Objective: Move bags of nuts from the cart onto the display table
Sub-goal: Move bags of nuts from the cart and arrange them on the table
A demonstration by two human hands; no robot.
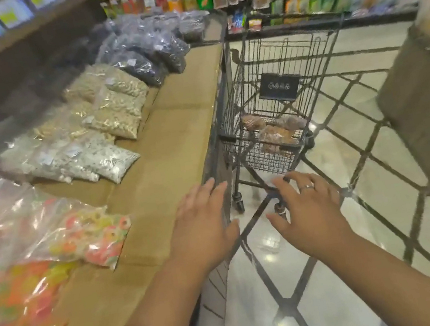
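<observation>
Left hand [203, 221] and right hand [311, 210], fingers spread wide and empty, by the near edge of the table [177, 146]. Beyond, the cart [279, 86] stands beside the table, with brown bags of nuts [274, 133] lying in its basket. The bags are probably soft, shifting and slick; grasp each across the middle, from above.

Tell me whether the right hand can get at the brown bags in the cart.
Probably, but not straight on: the right hand is open and empty, yet the cart wall stands between it and the brown bags; the open top leaves a way over.
</observation>
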